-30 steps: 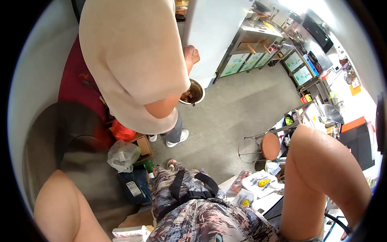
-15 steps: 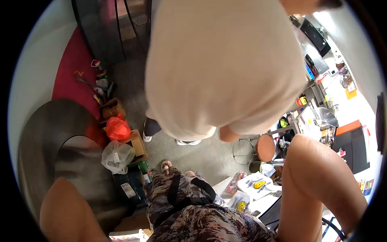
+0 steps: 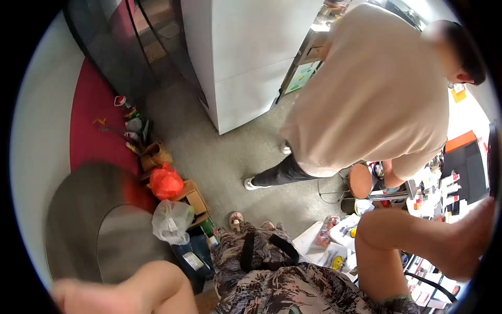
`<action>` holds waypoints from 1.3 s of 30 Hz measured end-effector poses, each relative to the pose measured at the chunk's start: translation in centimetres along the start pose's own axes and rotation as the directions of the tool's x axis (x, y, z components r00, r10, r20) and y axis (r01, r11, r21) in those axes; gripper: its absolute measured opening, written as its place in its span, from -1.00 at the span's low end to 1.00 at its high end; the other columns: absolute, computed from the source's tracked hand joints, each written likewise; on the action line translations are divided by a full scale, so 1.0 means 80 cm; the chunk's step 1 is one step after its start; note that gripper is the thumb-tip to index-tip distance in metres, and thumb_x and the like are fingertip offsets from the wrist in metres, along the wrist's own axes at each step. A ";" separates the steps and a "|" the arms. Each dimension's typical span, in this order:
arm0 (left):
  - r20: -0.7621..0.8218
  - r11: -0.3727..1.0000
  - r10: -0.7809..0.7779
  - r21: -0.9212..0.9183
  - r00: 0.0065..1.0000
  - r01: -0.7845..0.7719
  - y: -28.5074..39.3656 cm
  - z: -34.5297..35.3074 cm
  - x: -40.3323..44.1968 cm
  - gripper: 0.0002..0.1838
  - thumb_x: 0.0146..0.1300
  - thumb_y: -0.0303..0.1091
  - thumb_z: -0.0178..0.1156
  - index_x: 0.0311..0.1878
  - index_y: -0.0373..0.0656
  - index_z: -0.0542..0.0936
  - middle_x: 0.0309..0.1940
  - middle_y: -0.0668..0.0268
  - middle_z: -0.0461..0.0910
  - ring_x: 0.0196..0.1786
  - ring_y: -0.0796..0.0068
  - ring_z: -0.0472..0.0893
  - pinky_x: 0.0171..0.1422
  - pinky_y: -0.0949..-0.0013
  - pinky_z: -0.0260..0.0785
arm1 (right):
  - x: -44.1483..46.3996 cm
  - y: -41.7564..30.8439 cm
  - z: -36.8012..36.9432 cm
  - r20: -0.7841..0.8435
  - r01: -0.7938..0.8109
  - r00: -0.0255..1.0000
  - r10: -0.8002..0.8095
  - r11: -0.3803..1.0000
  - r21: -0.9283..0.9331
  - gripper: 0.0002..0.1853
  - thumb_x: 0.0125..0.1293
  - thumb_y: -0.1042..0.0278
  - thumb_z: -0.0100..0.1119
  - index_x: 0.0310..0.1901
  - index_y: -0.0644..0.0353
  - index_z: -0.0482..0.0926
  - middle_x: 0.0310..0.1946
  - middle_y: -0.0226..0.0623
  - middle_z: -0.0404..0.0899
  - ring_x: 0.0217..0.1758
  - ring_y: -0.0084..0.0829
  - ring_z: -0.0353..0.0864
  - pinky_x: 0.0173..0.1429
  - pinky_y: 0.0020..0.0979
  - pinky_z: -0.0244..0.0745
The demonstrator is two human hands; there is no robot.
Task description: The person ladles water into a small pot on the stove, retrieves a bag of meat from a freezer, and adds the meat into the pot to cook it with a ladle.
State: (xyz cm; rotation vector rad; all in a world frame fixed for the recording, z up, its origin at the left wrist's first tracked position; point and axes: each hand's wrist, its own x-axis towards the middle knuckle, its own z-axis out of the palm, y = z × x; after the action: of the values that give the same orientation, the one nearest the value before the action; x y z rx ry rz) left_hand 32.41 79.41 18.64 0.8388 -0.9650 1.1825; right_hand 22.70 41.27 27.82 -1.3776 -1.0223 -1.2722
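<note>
My left arm bends at the bottom left, and my left hand [image 3: 83,299] is a blur beside the dark rounded metal surface [image 3: 70,220]. Its fingers are too smeared to read. On the far right my right hand [image 3: 470,243] is raised close to the cluttered counter [image 3: 426,196], its fingers blurred and partly cut off by the frame's edge. No object shows in either hand. Bags with yellow smiley prints [image 3: 337,261] lie on a white surface below my right forearm.
A person in a beige shirt [image 3: 366,94] leans over the counter. Behind stands a white fridge [image 3: 251,68]. A round brown stool [image 3: 360,181] is near the person. At left are a red bag [image 3: 166,183], a clear plastic bag [image 3: 171,222] and cardboard boxes [image 3: 196,201].
The person in beige has moved from directly ahead to the right, uncovering the fridge. My left forearm has swung outward to the left, and my right hand has come into view at the right edge.
</note>
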 end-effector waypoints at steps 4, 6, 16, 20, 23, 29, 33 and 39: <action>-0.093 0.783 -0.580 0.212 0.809 0.585 -0.190 0.014 -0.161 -0.51 0.44 -0.16 -0.22 0.08 -0.47 0.43 0.04 -0.07 0.51 0.05 0.14 0.57 0.15 0.16 0.46 | -0.115 0.085 -0.006 -0.473 -0.447 0.803 0.362 0.892 -0.076 -0.44 0.54 -0.02 -0.27 -0.14 0.48 0.42 -0.24 0.11 0.42 -0.11 -0.18 0.46 0.03 -0.21 0.41; -0.069 0.405 -0.882 0.391 0.466 0.826 -0.279 0.013 -0.250 -0.60 0.46 -0.18 -0.02 0.18 -0.26 0.48 0.06 0.17 0.55 0.07 0.35 0.57 0.13 0.31 0.46 | -0.167 0.127 -0.018 -0.369 -0.733 0.678 0.636 0.626 -0.268 -0.24 0.54 -0.20 -0.52 -0.16 0.46 0.48 -0.22 0.04 0.52 -0.31 -0.26 0.57 -0.05 -0.34 0.44; -0.168 -0.190 -0.981 0.785 -0.094 0.590 -0.602 0.004 -0.553 -0.04 0.24 0.15 0.24 0.50 -0.22 0.03 0.48 -0.05 0.04 0.51 0.05 0.09 0.50 0.05 0.08 | -0.419 0.303 -0.122 -0.399 -0.976 -0.217 0.891 -0.203 0.077 -0.47 0.56 -0.01 -0.24 -0.10 0.35 0.56 -0.22 -0.16 0.65 -0.23 -0.41 0.65 -0.07 -0.38 0.56; -0.237 -0.224 -0.970 0.762 -0.061 0.608 -0.727 0.030 -0.608 -0.03 0.25 0.15 0.23 0.47 -0.33 0.05 0.46 -0.10 0.07 0.48 0.00 0.13 0.50 0.07 0.03 | -0.509 0.399 -0.162 -0.268 -0.896 -0.440 0.857 -0.400 0.193 -0.53 0.55 0.06 -0.17 -0.11 0.37 0.56 -0.21 -0.23 0.63 -0.25 -0.46 0.61 -0.08 -0.42 0.55; -0.459 -0.291 -0.888 0.591 0.017 0.752 -0.785 0.049 -0.632 -0.28 0.35 0.15 0.12 0.22 -0.40 0.34 0.07 0.00 0.51 0.11 0.19 0.51 0.20 0.26 0.31 | -0.530 0.464 -0.179 -0.231 -0.875 -0.479 0.847 -0.440 0.204 -0.57 0.54 0.10 -0.12 -0.10 0.37 0.56 -0.24 -0.25 0.63 -0.26 -0.51 0.60 -0.12 -0.46 0.53; -0.335 -0.164 -0.934 0.708 0.122 0.687 -0.798 -0.001 -0.665 -0.35 0.42 0.10 0.03 0.22 -0.37 0.34 0.07 0.01 0.51 0.10 0.20 0.52 0.21 0.27 0.30 | -0.568 0.574 -0.204 -0.166 -0.859 -0.509 0.844 -0.486 0.164 -0.56 0.53 0.09 -0.11 -0.13 0.38 0.57 -0.32 -0.27 0.63 -0.29 -0.54 0.58 -0.14 -0.47 0.51; -0.291 -0.085 -0.942 0.691 0.168 0.718 -0.789 0.014 -0.664 -0.48 0.49 0.00 -0.04 0.12 -0.37 0.38 -0.01 0.08 0.52 0.02 0.22 0.51 0.17 0.29 0.29 | -0.599 0.639 -0.197 -0.152 -0.866 -0.499 0.853 -0.493 0.076 -0.54 0.51 0.04 -0.11 -0.20 0.37 0.55 -0.38 -0.27 0.59 -0.31 -0.51 0.57 -0.16 -0.44 0.47; -0.344 -0.281 -0.939 0.721 -0.025 0.633 -0.603 0.129 -0.692 -0.68 0.52 -0.21 -0.12 -0.23 -0.31 0.42 -0.29 0.23 0.45 -0.16 0.38 0.41 0.03 0.33 0.27 | -0.595 0.698 -0.189 -0.183 -0.894 -0.441 0.878 -0.448 0.005 -0.56 0.49 0.05 -0.08 -0.11 0.37 0.53 -0.29 -0.05 0.61 -0.15 -0.18 0.61 -0.03 -0.27 0.44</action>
State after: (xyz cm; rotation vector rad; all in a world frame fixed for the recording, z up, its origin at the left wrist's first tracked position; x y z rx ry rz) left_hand 72.47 41.11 -30.62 2.0858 0.2460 -0.1147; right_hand 69.55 17.57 -25.59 -1.4905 0.7298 0.1689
